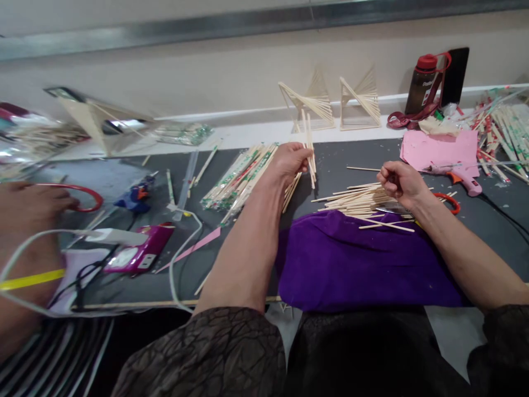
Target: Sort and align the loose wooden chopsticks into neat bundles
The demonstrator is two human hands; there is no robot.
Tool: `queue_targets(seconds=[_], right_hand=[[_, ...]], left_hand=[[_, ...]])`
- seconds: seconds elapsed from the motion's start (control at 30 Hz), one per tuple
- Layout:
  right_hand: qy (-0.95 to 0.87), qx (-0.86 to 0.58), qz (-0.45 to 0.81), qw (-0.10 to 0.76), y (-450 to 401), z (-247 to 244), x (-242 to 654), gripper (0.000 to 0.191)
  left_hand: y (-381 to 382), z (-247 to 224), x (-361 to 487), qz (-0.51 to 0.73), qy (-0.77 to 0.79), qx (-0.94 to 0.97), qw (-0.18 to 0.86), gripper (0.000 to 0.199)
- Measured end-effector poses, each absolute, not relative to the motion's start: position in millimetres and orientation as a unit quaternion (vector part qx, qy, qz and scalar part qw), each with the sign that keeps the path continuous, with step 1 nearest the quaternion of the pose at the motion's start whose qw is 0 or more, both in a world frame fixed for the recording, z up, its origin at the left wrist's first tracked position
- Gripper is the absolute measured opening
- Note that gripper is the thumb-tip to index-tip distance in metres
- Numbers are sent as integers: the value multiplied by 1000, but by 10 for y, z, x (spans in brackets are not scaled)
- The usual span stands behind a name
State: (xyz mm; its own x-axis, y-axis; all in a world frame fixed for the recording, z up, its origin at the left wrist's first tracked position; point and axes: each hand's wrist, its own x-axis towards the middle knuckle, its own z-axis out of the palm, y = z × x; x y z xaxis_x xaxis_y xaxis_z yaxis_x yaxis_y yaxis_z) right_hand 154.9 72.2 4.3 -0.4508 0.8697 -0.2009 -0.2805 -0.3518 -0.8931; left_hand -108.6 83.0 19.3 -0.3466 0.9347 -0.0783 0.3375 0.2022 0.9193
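Several pale wooden chopsticks [309, 160] stand up from my left hand [291, 160], pinched between its thumb and fingers. More chopsticks [291, 193] lie just below that hand on the dark tabletop. My right hand [400, 181] is curled closed above a loose pile of chopsticks [355, 199]. Whatever its fingers hold, if anything, is hidden. One single chopstick [361, 168] ends beside its fingertips; I cannot tell whether the hand touches it. A purple cloth [359, 264] lies under the near side of the pile, with red-handled scissors [450, 203] partly hidden by my right wrist.
Two twisted stick frames [308, 105] [359, 105] stand against the wall. Wrapped chopsticks [239, 176] lie left of my arm. A pink glue gun [458, 173], pink foam [440, 148] and a bottle [421, 82] are right. At left are a co-worker's hand [33, 204], blue glue gun [136, 196] and power strip [140, 251].
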Motion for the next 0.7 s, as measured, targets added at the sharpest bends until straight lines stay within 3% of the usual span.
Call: queue_targets(seconds=[0.07,0.27,0.43,0.57,0.7], right_hand=[[-420,-350,747,377,712,39,1544,14],[-437,-320,765,347,653,60,1535,8],[-435,-329,770,331,681,40,1561,14],[-468,-365,729,342,711,34,1571,6],[-535,-439,660,293,665,48,1537,16]], left_hand=[[743,257,-991,539,587,386,463,13],[519,136,-380,570,456,259,633,11],[465,-20,-116,551,437,240,669,5],[460,-138,-137,556,420,246,674,11],[436,-202,-137,579,398,256,664,19]])
